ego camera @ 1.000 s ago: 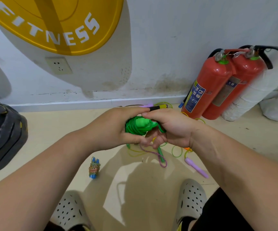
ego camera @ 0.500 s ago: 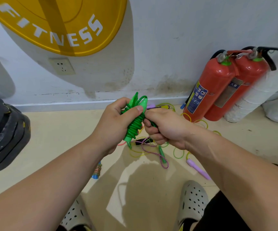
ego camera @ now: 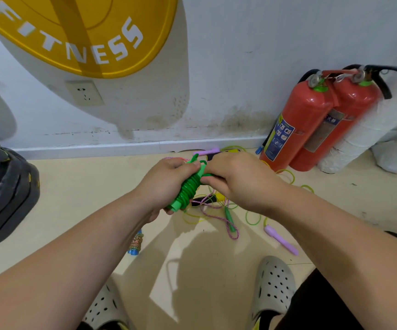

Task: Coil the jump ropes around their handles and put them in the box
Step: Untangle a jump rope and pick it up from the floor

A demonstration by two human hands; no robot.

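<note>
The left hand (ego camera: 166, 186) curls round the green jump rope (ego camera: 188, 189), coiled on its handles and held left of the fire extinguishers (ego camera: 298, 120). The right hand (ego camera: 239, 181) pinches the coil's top end, nearer the extinguishers

Two hands, a left hand (ego camera: 166, 184) and a right hand (ego camera: 242, 182), share one coiled green jump rope (ego camera: 189, 189). Also in view: one wound blue-handled bundle (ego camera: 136, 242), two purple handles (ego camera: 207, 152) (ego camera: 280, 239) amid one loose tangle of ropes (ego camera: 218, 217), two red fire extinguishers (ego camera: 297, 125) (ego camera: 350, 115), two perforated clogs (ego camera: 107, 308) (ego camera: 273, 282), one wall socket (ego camera: 84, 92) and one yellow sign (ego camera: 73, 32).
</note>
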